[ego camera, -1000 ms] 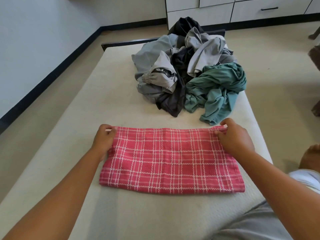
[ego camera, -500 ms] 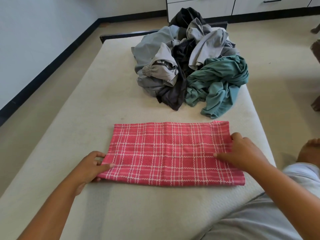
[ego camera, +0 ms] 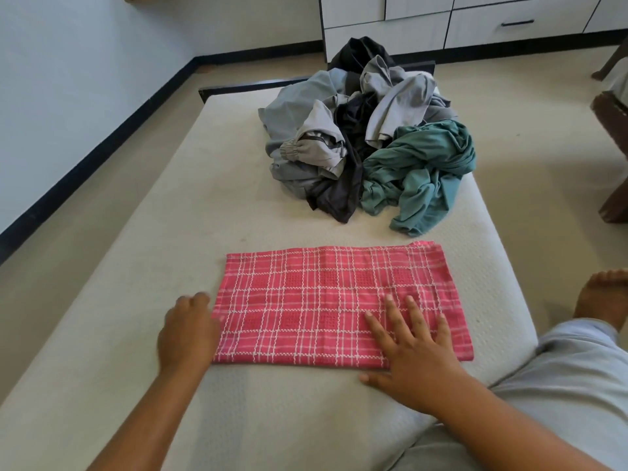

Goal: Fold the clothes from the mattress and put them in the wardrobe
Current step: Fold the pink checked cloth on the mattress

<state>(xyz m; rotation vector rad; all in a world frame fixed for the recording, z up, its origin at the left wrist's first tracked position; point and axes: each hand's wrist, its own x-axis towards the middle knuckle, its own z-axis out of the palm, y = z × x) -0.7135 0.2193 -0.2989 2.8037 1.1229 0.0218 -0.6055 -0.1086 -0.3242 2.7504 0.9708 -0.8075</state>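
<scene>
A red checked cloth (ego camera: 333, 300) lies folded into a flat strip on the near part of the white mattress (ego camera: 204, 212). My right hand (ego camera: 413, 351) presses flat on the cloth's near right part, fingers spread and straight. At the cloth's left edge is my left hand (ego camera: 187, 331), blurred, with its fingers curled and gripping that edge by the near left corner. Farther along the mattress sits a pile of unfolded clothes (ego camera: 360, 130) in grey, black and teal. The wardrobe (ego camera: 441, 25) shows as white drawers at the far wall.
A teal garment (ego camera: 421, 171) spills from the pile almost to the cloth's far edge. Beige floor runs along both sides of the mattress. Dark wooden furniture (ego camera: 611, 158) stands at the right edge. My knee in grey fabric (ego camera: 560, 385) rests at the mattress's near right corner.
Both hands came from the cloth's far corners to its near side. The right hand has opened flat onto the cloth; the left hand stays at the left edge.
</scene>
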